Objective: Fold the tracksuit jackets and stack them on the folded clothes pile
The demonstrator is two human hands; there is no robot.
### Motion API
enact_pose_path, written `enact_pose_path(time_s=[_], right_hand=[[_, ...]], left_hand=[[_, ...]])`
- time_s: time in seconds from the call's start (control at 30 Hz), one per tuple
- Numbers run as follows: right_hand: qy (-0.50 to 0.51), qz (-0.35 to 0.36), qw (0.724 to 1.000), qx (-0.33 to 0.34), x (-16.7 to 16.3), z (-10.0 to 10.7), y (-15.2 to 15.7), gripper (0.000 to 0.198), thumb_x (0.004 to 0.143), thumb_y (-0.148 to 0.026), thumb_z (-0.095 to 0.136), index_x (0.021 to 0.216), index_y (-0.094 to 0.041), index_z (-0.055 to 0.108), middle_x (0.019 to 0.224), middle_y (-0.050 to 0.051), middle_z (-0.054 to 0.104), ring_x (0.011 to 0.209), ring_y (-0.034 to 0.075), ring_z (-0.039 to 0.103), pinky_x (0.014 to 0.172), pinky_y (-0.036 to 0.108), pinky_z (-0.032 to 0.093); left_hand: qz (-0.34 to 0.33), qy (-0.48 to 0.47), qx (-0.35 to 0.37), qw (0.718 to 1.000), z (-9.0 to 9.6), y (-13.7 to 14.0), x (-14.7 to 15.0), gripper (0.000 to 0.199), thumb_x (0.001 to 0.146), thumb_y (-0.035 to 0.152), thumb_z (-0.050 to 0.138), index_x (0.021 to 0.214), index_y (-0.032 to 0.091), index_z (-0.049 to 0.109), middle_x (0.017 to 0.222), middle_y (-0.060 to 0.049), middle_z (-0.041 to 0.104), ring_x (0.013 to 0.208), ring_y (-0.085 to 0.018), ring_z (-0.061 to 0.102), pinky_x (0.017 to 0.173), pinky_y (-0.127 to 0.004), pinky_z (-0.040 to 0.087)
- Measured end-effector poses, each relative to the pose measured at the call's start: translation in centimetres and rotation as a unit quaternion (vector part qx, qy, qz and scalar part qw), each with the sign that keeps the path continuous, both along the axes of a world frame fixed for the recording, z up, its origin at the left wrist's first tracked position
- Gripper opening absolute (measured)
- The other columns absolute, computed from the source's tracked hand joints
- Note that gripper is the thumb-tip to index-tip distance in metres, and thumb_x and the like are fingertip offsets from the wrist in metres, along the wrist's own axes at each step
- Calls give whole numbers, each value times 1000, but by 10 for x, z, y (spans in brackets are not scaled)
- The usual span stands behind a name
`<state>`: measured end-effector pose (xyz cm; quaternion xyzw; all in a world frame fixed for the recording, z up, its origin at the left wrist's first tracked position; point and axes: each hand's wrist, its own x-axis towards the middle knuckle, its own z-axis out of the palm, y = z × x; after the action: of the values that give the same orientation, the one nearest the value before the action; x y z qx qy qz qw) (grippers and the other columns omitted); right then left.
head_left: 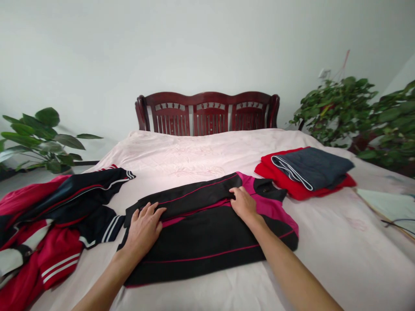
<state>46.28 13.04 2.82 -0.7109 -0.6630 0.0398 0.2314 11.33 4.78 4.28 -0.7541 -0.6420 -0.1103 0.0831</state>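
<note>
Broadly, a wide bed with a pale pink sheet (207, 160) fills the frame, its dark red carved wooden headboard (207, 112) at upper centre. At centre lies a black garment with magenta panels and thin red piping (207, 235), partly folded. Loose red, black and white striped clothes (48, 224) pile at left; a folded grey-on-red stack (306, 172) sits right. The left hand (144, 229) presses flat, fingers released; the right hand (244, 203) has fingers grasping the folded sleeve edge.

**Count on the bed**

One black-and-magenta jacket (207, 229) lay flat. Two folded garments formed a stack: one red (285, 181), one dark grey (314, 166). One heap of red-and-navy striped clothes (48, 220). Two leafy green potted plants (39, 140) (356, 112).
</note>
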Motion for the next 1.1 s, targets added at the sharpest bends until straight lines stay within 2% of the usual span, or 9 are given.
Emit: enact_pose_path(time_s=[0.13, 0.23, 0.4, 0.5, 0.6, 0.7, 0.87, 0.97, 1.1], right_hand=[[10, -36, 999, 29, -4, -4, 3, 28, 91, -28, 51, 109, -30, 72, 105, 5, 70, 97, 22, 66, 72, 28, 48], [37, -83, 995, 29, -3, -6, 5, 30, 93, -39, 51, 113, -34, 72, 95, 3, 75, 88, 24, 69, 73, 32, 49], [152, -62, 984, 75, -3, -14, 14, 30, 91, -39, 53, 111, -32, 73, 88, 1, 77, 87, 22, 71, 75, 30, 51], [225, -30, 967, 120, -2, -21, 18, 34, 89, -32, 52, 118, -29, 69, 98, 0, 77, 92, 20, 70, 79, 29, 53], [219, -18, 965, 143, -3, -23, 18, 34, 89, -27, 53, 119, -29, 66, 106, 0, 75, 91, 19, 70, 79, 29, 53], [151, -28, 980, 127, -7, -20, 15, 24, 89, -27, 56, 110, -28, 67, 100, 1, 75, 88, 20, 69, 76, 29, 50], [52, -18, 997, 59, -12, -14, 10, 16, 91, -38, 59, 93, -28, 70, 91, 1, 75, 80, 21, 68, 63, 28, 43], [61, 1, 996, 66, -13, -13, 9, 18, 90, -41, 59, 85, -27, 69, 94, 1, 74, 82, 20, 67, 61, 28, 39], [147, 4, 988, 56, -14, -15, 10, 17, 81, -42, 67, 87, -26, 65, 90, -1, 73, 79, 19, 66, 62, 27, 39]], left_hand=[[4, -36, -39, 999, -3, 17, -16, 35, 94, 22, 40, 114, 22, 68, 127, -8, 68, 124, -28, 57, 103, -46, 43], [51, -77, -56, 994, 0, 23, -21, 37, 97, 31, 33, 114, 23, 66, 110, -7, 74, 105, -24, 67, 90, -36, 48], [140, -79, -72, 984, 1, 26, -15, 44, 99, 42, 27, 118, 25, 63, 101, -8, 75, 99, -30, 69, 79, -36, 48], [154, -70, -75, 983, 0, 28, -12, 45, 100, 43, 26, 116, 25, 64, 102, -9, 75, 100, -31, 69, 78, -36, 48], [167, -68, -80, 980, 0, 29, -12, 46, 100, 44, 25, 115, 25, 63, 101, -10, 75, 100, -32, 69, 77, -36, 48], [180, -65, -83, 978, 0, 29, -12, 48, 100, 46, 23, 115, 24, 64, 99, -10, 75, 100, -32, 68, 76, -36, 47], [189, -78, -75, 976, 0, 28, -12, 50, 100, 47, 22, 113, 24, 65, 100, -11, 75, 100, -32, 69, 77, -36, 47], [189, -92, -79, 974, 0, 27, -11, 49, 100, 46, 23, 110, 24, 65, 102, -12, 75, 102, -33, 68, 78, -37, 47], [187, -94, -77, 975, 1, 26, -9, 49, 100, 45, 23, 102, 23, 66, 98, -13, 75, 102, -32, 68, 80, -37, 47]])
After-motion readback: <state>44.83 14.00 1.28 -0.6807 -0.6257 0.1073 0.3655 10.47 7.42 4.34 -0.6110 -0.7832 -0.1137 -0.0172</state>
